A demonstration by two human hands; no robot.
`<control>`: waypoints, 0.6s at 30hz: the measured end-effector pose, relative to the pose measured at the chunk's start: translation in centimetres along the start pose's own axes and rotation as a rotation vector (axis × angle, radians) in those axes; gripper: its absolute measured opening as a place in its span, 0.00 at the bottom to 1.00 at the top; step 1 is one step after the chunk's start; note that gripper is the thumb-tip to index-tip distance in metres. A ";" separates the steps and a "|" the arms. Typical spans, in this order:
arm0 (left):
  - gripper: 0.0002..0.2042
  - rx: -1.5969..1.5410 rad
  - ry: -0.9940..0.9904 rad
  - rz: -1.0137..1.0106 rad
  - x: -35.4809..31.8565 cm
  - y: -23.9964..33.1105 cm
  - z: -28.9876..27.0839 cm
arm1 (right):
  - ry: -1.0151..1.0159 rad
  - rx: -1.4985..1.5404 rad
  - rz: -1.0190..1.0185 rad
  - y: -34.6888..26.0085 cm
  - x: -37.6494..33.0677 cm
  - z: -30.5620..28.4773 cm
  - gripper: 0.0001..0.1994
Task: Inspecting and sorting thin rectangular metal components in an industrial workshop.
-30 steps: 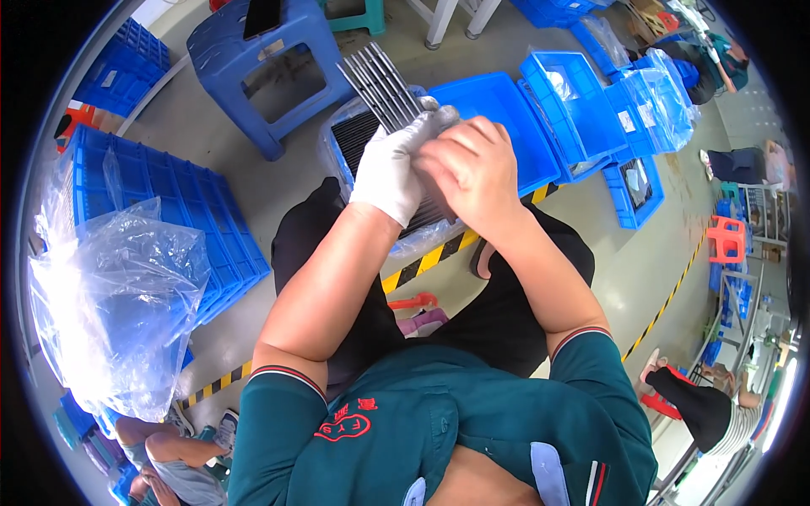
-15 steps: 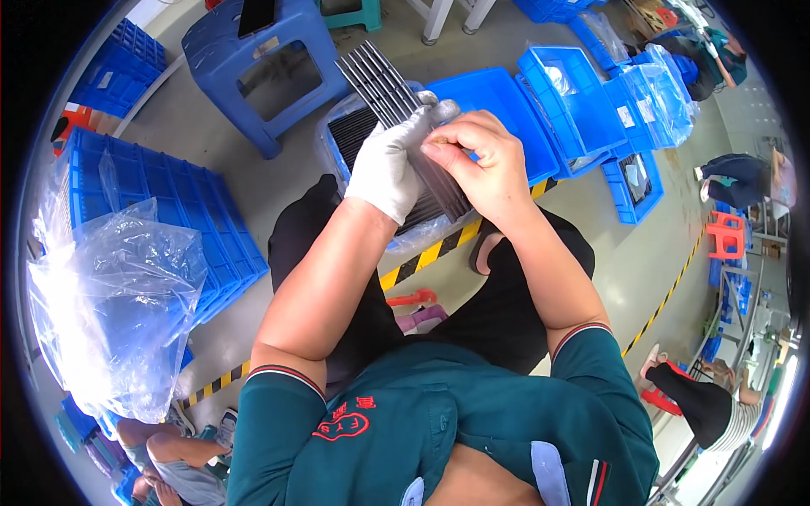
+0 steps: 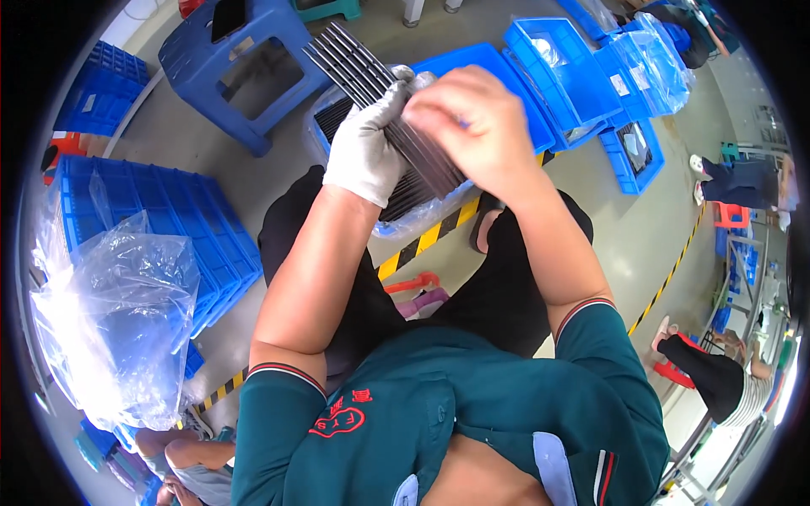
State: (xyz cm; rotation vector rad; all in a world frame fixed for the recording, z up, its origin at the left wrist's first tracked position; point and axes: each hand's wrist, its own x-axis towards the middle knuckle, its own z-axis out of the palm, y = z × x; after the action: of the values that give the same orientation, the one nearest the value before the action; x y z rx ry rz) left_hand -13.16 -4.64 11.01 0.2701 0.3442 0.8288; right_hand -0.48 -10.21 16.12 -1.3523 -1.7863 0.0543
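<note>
**Two hands on a stack of dark plates above a lined bin**

The left hand [image 3: 364, 143], in a white glove, was closed around a stack of thin dark plates [image 3: 371, 80]. The stack was tilted, its free end pointing toward 11 o'clock beyond the gloved fingers. The bare right hand [image 3: 469, 114] lay just at 3 o'clock of the left, its fingers curled over the lower part of the same stack and touching it; whether they pinched a single plate could not be told. Directly beneath both hands stood a blue bin [image 3: 396, 207] lined with clear plastic and filled with more dark plates on edge. A blue stool [image 3: 240, 63] stood at 10 o'clock of the hands. Open blue crates [image 3: 582, 72] lay at 2 o'clock. A crumpled clear bag [image 3: 114, 325] rested on flat blue crates [image 3: 211, 244] at 8 o'clock. A yellow-and-black floor stripe [image 3: 426, 240] ran under the bin.
</note>
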 end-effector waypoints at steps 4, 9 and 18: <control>0.08 -0.166 -0.190 0.001 0.1 0.9 0.1 | 0.003 0.246 0.244 -0.2 0.4 -2.4 0.04; 0.07 -0.210 -0.332 0.088 0.5 2.6 0.5 | -0.057 0.357 0.402 0.4 -0.9 -2.9 0.04; 0.06 -0.254 -0.449 0.152 0.8 3.7 1.0 | -0.043 0.432 0.422 0.4 -1.4 -2.7 0.03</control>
State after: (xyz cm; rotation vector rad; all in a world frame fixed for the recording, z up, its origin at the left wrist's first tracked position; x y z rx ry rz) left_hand -14.77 -1.76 13.11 0.2388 -0.2041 0.9244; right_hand 1.62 -12.37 16.77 -1.3835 -1.3879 0.6628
